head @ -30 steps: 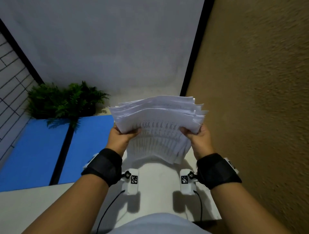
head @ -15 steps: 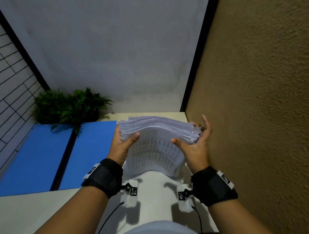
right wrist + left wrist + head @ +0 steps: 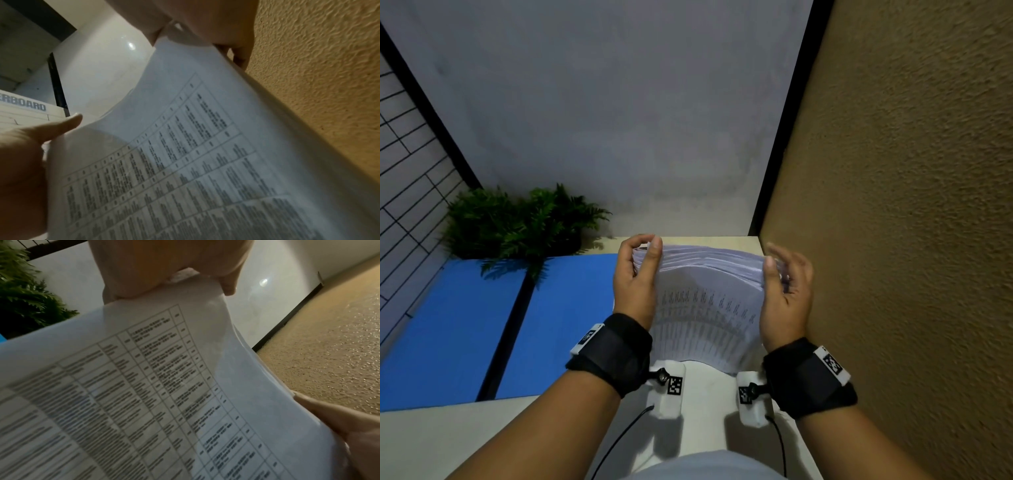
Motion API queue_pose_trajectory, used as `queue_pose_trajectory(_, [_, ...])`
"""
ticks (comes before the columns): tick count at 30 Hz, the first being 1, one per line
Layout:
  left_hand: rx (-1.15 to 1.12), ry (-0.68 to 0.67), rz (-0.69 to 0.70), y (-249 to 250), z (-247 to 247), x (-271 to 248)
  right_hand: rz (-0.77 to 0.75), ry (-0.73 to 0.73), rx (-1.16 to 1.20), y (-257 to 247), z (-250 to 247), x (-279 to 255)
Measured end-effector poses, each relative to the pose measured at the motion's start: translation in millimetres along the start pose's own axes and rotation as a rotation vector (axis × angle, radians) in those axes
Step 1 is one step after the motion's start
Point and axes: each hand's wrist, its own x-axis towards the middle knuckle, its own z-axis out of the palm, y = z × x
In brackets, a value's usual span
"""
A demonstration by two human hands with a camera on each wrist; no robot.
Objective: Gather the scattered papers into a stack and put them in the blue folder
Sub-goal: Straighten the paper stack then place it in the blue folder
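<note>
A thick stack of printed white papers (image 3: 709, 301) stands on its lower edge on the white table (image 3: 705, 411), its printed face toward me. My left hand (image 3: 643, 260) grips the stack's upper left corner, thumb on the near face and fingers curled over the back. My right hand (image 3: 779, 270) holds the upper right edge the same way. In the left wrist view the papers (image 3: 144, 386) fill the frame below the fingers (image 3: 164, 264). The right wrist view shows the thumb (image 3: 41, 138) on the papers (image 3: 185, 162). The blue folder (image 3: 465, 325) lies open to the left.
A green fern-like plant (image 3: 517, 226) sits at the folder's far end. A rough brown wall (image 3: 893, 240) runs close along the right side of the table. A grey wall closes off the far edge.
The stack has come down from mid-air onto the table. Both hands have slid from its lower sides to the upper corners, and the fanned sheet edges are now more even.
</note>
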Motion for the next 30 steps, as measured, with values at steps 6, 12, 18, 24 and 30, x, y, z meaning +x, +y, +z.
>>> queue_pose_trajectory(6, [0.031, 0.087, -0.04, -3, 2, 8, -0.098, -0.034, -0.167, 7, 4, -2])
queue_pose_trajectory(12, [0.047, 0.016, -0.083, -9, -1, 12, -0.166, -0.151, -0.195, 10, 6, -3])
queue_pose_trajectory(18, [0.072, -0.017, -0.072, -12, -6, 17, 0.049, -0.175, -0.103, 19, 3, 9])
queue_pose_trajectory(24, [0.02, -0.024, -0.087, -18, -12, 18, 0.348, -0.393, 0.206, 23, 2, 32])
queue_pose_trajectory(30, [0.066, 0.034, -0.14, -38, -2, 21, 0.564, -0.546, -0.004, 59, 20, 50])
